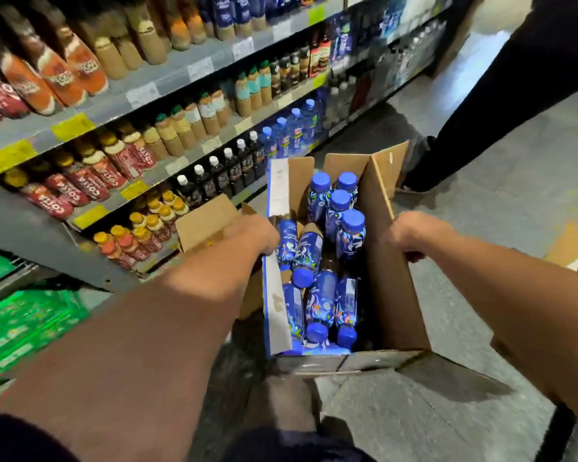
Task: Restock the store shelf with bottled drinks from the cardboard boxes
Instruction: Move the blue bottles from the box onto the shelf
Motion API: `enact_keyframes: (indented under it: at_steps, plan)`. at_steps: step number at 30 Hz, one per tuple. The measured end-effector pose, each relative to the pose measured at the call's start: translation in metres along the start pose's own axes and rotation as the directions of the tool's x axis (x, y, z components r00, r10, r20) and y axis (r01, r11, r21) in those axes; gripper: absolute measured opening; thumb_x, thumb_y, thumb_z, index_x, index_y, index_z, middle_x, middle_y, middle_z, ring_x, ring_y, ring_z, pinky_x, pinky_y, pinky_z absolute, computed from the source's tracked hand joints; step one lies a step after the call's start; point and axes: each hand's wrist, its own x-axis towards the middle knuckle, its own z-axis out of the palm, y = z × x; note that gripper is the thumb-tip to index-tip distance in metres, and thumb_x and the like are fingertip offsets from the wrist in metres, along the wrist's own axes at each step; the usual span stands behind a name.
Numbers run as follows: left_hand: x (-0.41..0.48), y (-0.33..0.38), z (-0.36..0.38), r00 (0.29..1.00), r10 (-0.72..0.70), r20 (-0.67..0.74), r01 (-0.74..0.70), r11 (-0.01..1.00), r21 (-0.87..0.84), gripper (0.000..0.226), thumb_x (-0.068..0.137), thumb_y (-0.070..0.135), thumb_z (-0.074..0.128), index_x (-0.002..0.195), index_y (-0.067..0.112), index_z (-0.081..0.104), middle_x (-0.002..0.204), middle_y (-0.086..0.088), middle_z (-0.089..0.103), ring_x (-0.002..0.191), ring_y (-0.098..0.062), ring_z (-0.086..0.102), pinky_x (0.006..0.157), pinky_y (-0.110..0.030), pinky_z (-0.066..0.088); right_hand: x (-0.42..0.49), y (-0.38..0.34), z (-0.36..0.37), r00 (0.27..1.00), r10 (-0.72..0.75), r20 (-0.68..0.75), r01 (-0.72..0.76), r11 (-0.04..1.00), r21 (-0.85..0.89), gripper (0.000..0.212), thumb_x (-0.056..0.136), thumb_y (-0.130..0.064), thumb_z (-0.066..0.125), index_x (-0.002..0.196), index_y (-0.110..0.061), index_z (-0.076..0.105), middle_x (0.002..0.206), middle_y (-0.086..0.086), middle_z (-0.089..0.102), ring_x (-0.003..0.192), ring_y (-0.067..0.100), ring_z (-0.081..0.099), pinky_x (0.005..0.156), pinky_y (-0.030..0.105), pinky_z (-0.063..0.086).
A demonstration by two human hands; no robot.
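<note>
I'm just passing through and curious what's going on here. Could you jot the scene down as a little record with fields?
place: store aisle beside a drinks shelf
container: open cardboard box
contents: blue-capped bottles, four upright, others lying down
left hand: grips the box's left wall
right hand: grips its right wall
nearby: another person's leg

Bottles (350, 235): blue caps, blue patterned labels. Box (392, 268): brown, white-and-blue left wall. Shelf (167, 83): grey, yellow and white tags. Floor (501, 228): grey.
</note>
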Motion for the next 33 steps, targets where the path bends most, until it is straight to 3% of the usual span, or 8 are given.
enact_keyframes:
  at_steps: [3,5,7,12,19,24,31,33]
  plan:
    - [0.034,0.014,-0.005,0.999,-0.017,0.027,0.017,1.0,-0.004,0.032,0.092,0.025,0.049,0.122,0.02,0.061,0.121,-0.01,0.058,0.104,-0.031,0.059,0.072,-0.031,0.045,0.046,0.0,-0.022,0.998,-0.062,-0.017,0.062,0.998,-0.027,0.037,0.084,-0.02,0.053,0.051,-0.007,0.066,0.038,0.0,0.058,0.052,0.017,0.062,0.068,0.027,0.053]
    - [0.053,0.022,-0.007,0.999,-0.033,0.022,0.035,0.998,-0.058,0.012,0.09,0.018,0.05,0.089,0.017,0.062,0.091,-0.011,0.057,0.083,-0.032,0.059,0.066,-0.028,0.046,0.066,-0.004,-0.026,0.998,-0.066,0.024,0.068,0.994,-0.082,0.03,0.084,-0.017,0.055,0.061,-0.007,0.071,0.049,0.002,0.064,0.059,0.019,0.065,0.07,0.027,0.056]
    - [0.07,0.03,-0.009,0.995,-0.099,0.011,0.099,0.988,-0.116,0.018,0.089,0.016,0.048,0.073,0.011,0.05,0.078,-0.011,0.048,0.074,-0.03,0.057,0.063,-0.028,0.046,0.093,-0.007,-0.032,0.996,-0.078,0.031,0.081,0.992,-0.097,0.026,0.083,-0.015,0.054,0.062,-0.007,0.068,0.053,0.002,0.064,0.064,0.021,0.067,0.072,0.028,0.057]
    - [0.119,0.051,-0.009,0.977,-0.215,0.004,0.209,0.946,-0.248,0.036,0.095,0.039,0.04,0.109,0.013,0.06,0.112,-0.013,0.063,0.1,-0.032,0.061,0.08,-0.035,0.051,0.166,-0.018,-0.057,0.991,-0.13,0.04,0.134,0.982,-0.135,0.02,0.071,-0.009,0.057,0.052,-0.009,0.052,0.069,0.007,0.064,0.08,0.025,0.068,0.07,0.028,0.05]
    - [0.191,0.087,0.0,0.904,-0.41,0.12,0.427,0.848,-0.316,0.025,0.095,0.031,0.042,0.098,0.012,0.059,0.113,-0.014,0.064,0.101,-0.033,0.06,0.079,-0.034,0.044,0.292,-0.039,-0.081,0.953,-0.287,0.097,0.303,0.905,-0.298,0.017,0.08,-0.015,0.061,0.09,-0.004,0.069,0.099,0.012,0.072,0.096,0.025,0.068,0.078,0.029,0.05]
    - [0.242,0.115,0.02,0.785,-0.59,0.19,0.613,0.695,-0.376,0.038,0.098,0.037,0.043,0.114,0.009,0.061,0.116,-0.012,0.062,0.103,-0.031,0.06,0.071,-0.033,0.043,0.364,-0.055,-0.097,0.919,-0.377,0.114,0.39,0.836,-0.385,0.036,0.092,-0.024,0.05,0.12,-0.006,0.061,0.129,0.016,0.059,0.119,0.033,0.056,0.094,0.037,0.047]
    - [0.322,0.114,0.059,0.73,-0.618,0.291,0.646,0.486,-0.589,0.038,0.097,0.03,0.043,0.109,-0.001,0.062,0.111,-0.02,0.064,0.104,-0.036,0.06,0.088,-0.04,0.05,0.447,-0.096,-0.082,0.899,-0.42,0.12,0.43,0.801,-0.417,0.045,0.093,-0.043,0.047,0.12,-0.009,0.06,0.128,0.016,0.059,0.119,0.033,0.056,0.094,0.036,0.046]
    - [0.347,0.108,0.072,0.701,-0.632,0.33,0.69,0.485,-0.538,0.037,0.096,0.029,0.041,0.114,0.003,0.061,0.11,-0.017,0.065,0.101,-0.034,0.062,0.085,-0.037,0.05,0.472,-0.106,-0.067,0.903,-0.411,0.128,0.424,0.797,-0.43,0.045,0.093,-0.044,0.048,0.121,-0.01,0.06,0.128,0.016,0.059,0.119,0.033,0.056,0.093,0.036,0.046]
